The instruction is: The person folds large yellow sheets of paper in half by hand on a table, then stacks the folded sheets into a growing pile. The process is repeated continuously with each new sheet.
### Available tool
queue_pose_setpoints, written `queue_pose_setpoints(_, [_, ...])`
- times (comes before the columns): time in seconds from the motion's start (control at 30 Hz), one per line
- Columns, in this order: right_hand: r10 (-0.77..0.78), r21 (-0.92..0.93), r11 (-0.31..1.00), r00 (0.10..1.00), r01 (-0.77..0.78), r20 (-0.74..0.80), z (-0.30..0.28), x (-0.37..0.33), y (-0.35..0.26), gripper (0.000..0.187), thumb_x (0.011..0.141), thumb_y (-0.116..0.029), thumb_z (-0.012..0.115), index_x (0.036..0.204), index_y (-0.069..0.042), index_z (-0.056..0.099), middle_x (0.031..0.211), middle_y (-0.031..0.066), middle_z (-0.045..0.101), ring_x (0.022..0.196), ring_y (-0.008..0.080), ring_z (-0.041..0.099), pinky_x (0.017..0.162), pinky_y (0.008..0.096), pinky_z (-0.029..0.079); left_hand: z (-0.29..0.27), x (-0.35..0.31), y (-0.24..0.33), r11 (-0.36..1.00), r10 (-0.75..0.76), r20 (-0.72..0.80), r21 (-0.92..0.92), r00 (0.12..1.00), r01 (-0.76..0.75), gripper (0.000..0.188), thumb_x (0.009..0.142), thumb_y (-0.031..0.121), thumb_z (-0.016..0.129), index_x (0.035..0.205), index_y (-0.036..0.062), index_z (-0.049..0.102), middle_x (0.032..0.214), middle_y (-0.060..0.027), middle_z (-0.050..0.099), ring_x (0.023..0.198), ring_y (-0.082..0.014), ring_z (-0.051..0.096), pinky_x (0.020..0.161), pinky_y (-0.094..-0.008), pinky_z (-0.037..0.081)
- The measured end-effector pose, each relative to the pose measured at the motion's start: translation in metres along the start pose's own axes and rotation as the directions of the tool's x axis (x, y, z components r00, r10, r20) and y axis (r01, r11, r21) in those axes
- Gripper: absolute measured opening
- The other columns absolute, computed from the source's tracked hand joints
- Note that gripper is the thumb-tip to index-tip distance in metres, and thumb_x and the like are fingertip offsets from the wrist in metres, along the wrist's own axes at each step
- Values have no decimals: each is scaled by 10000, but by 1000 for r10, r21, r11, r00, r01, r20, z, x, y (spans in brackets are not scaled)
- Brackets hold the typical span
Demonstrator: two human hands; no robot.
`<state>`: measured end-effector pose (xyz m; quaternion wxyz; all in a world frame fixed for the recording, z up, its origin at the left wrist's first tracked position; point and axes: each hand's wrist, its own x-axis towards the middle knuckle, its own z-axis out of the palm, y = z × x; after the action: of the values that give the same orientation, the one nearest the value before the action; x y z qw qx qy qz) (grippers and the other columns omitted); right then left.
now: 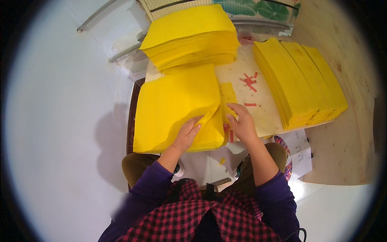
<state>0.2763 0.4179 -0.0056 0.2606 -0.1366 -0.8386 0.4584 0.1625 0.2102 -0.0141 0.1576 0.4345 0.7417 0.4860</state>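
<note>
1. Head view, left hand: the left hand (186, 135) is pinching the turned-up right edge of the top yellow sheet (173, 101), thumb above, fingers partly hidden behind the fold. The sheet is lying on the near stack at table centre-left. Risk: a loose pinch could be letting the edge slip; a hard one could be pressing in a crease.
2. Head view, right hand: the right hand (243, 126) is hovering half-open just right of that fold, thumb and fingers curving apart. Looks like it is holding nothing; contact with things below, can't tell.
3. Head view, beside the stack: a narrow yellow piece (229, 92) is lying along its right side, and a red strip (231, 136) is sitting below the right hand. Risk: a sweeping hand could be dragging either out of place, or trapping the strip under the sheet.
4. Head view, near edge: the near stack is reaching the front of the table (266, 115). Risk: pulling toward the lap could be skewing layers or sliding some off.
5. Head view, further out: loose red strips (250, 82) are lying scattered; a brushing sleeve could be spreading them. The back stack (187, 30) is showing uneven layers, so a bump could be shifting it.
</note>
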Motion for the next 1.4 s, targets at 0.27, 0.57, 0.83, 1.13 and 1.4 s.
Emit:
queue_pose_setpoints(0.27, [261, 312, 907, 959, -282, 108, 28, 29, 1, 753, 979, -540, 326, 1446, 47, 265, 1478, 260, 315, 1397, 353, 283, 1135, 363, 227, 8, 2, 8, 920, 259, 12, 301, 966, -251, 491, 887, 193, 543, 1343, 23, 480, 1379, -171, 476, 1335, -352, 379, 1111, -434, 289])
queue_pose_setpoints(0.57, [137, 241, 955, 976, -176, 167, 51, 38, 11, 791, 984, -536, 284, 1453, 91, 172, 1522, 300, 155, 1440, 387, 120, 1172, 391, 100, 11, -2, 22, 786, 219, 103, 571, 970, -238, 725, 723, 181, 670, 1393, 62, 422, 1453, -127, 400, 1371, -317, 332, 1131, -489, 234])
queue_pose_setpoints(0.83, [81, 151, 981, 966, -120, 244, 43, 36, 2, 739, 994, -512, 267, 1458, 59, 207, 1513, 289, 204, 1433, 392, 145, 1168, 412, 118, 14, -7, 29, 742, 195, 64, 642, 979, -190, 737, 703, 197, 689, 1383, 67, 436, 1448, -133, 403, 1372, -304, 331, 1133, -501, 208])
queue_pose_setpoints(1.13, [42, 219, 970, 963, -103, 265, 33, 30, -2, 733, 996, -520, 253, 1460, 46, 217, 1522, 266, 210, 1438, 371, 151, 1166, 394, 125, 16, -8, 28, 724, 190, 31, 671, 981, -162, 743, 701, 245, 695, 1377, 62, 443, 1439, -135, 413, 1372, -297, 333, 1133, -497, 192])
queue_pose_setpoints(1.4, [70, 253, 960, 977, -120, 199, 33, 34, 4, 718, 1005, -491, 304, 1458, 59, 214, 1526, 264, 199, 1443, 360, 140, 1172, 378, 106, 16, -9, 27, 742, 163, 30, 655, 986, -142, 749, 708, 244, 705, 1380, 58, 432, 1434, -127, 421, 1364, -282, 347, 1136, -489, 187])
